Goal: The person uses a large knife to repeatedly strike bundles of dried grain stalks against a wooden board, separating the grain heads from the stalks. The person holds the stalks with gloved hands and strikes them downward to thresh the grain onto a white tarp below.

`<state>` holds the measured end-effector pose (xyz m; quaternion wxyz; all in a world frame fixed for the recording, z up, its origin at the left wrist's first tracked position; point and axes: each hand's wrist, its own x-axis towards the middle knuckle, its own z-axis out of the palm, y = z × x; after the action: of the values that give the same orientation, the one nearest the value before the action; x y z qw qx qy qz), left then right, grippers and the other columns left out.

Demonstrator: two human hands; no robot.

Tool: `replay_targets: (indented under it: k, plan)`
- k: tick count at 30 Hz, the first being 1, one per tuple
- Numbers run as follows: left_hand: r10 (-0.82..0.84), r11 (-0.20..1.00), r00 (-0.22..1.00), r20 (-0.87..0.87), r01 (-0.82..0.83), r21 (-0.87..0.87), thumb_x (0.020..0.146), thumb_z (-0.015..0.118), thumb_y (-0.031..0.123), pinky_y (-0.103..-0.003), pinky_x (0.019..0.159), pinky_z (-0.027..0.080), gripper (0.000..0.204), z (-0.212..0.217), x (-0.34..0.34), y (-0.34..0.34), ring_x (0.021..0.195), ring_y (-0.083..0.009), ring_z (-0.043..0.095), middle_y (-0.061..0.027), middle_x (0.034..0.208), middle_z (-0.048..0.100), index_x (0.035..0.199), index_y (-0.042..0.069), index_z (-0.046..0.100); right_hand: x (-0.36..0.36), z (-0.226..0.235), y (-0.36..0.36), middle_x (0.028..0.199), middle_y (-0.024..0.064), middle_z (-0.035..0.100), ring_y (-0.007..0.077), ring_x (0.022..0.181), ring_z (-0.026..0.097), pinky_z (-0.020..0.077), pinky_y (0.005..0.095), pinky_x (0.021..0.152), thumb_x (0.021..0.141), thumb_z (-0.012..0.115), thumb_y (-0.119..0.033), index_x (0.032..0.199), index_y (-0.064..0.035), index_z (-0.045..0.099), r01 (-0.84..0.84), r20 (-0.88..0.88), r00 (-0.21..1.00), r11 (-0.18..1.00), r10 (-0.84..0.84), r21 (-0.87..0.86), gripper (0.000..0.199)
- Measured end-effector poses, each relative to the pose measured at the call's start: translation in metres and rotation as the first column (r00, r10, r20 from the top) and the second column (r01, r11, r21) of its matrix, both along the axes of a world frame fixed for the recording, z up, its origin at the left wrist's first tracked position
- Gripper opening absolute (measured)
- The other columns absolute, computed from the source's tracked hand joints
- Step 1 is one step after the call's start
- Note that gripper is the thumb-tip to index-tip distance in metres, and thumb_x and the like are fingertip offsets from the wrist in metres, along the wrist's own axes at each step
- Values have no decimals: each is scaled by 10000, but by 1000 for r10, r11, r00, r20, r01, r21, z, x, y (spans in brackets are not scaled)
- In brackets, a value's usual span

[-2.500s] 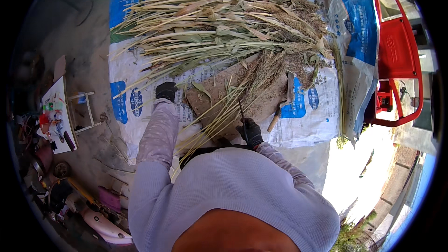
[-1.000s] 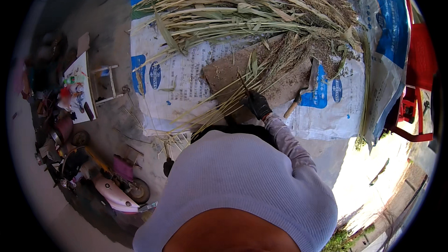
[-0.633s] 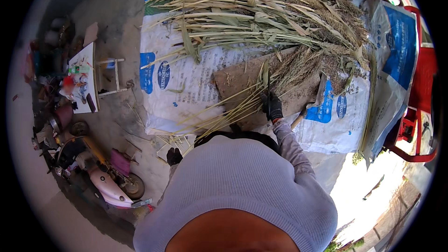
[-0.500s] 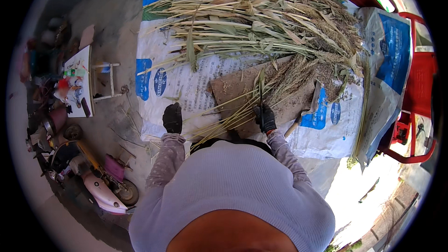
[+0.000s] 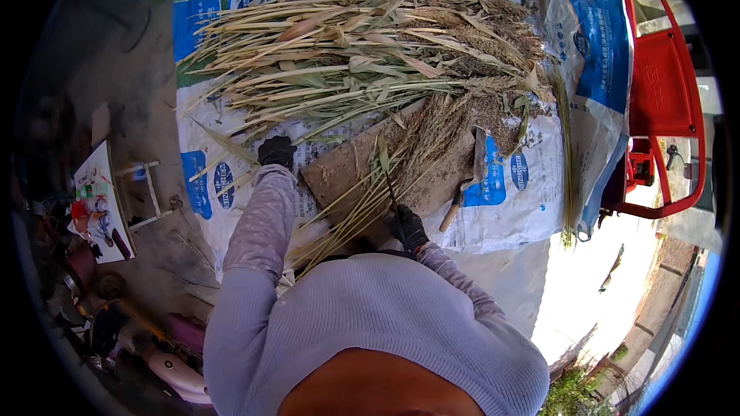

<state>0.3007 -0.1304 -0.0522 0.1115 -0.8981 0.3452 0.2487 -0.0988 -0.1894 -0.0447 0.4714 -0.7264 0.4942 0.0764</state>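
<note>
My left hand, in a black glove, is at the near left edge of a heap of cut sorghum stalks. Its fingers look curled around a stalk, with a dry leaf beside it. My right hand, gloved too, is closed low over a dark, thin, knife-like tool that points away from me. Next to it a smaller bunch of sorghum lies slantwise, stems toward me and seed heads on a brown board. The grip of each hand is partly hidden by its glove.
Right of the board lies a wooden-handled bladed tool. White and blue sacking spreads under everything. A red metal frame stands at the right. Farther left are a small cluttered table and a pale scooter.
My left hand has reached forward from beside the stem ends to the heap. My right hand stays by the bunch with the dark tool. The whole view has shifted.
</note>
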Motion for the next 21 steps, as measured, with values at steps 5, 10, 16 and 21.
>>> replay_targets:
  k: [5,10,16,21]
  plan:
    - [-178,962,952,250,222,-161,804,580,376,-429,653,487,229,64,-23,46,786,-270,628,-71,813,633,880,176,659,-1,-6,-4,946,232,617,386,885,599,485,434,726,790,614,-354,1124,-15,531,-49,89,994,988,62,-144,484]
    - [-162,942,968,191,210,-263,825,537,350,-426,626,461,232,94,-67,132,727,-281,595,-83,762,598,834,141,637,4,8,-14,962,233,611,391,897,593,482,432,740,786,626,-372,1135,-5,523,-58,151,985,987,81,-152,517]
    - [74,957,992,-103,-100,-271,868,476,401,-426,684,457,330,88,-148,190,797,-304,583,-116,837,610,909,120,646,-5,2,-16,979,228,609,378,888,600,488,429,740,783,633,-387,1152,-13,527,-105,203,966,961,159,-255,536]
    - [17,899,957,-290,-142,-414,864,481,413,-403,742,458,370,53,-182,188,848,-317,587,-150,892,623,931,91,648,-10,14,-16,1009,214,610,370,910,596,484,419,759,775,641,-378,1180,-22,511,-179,179,961,965,213,-190,555]
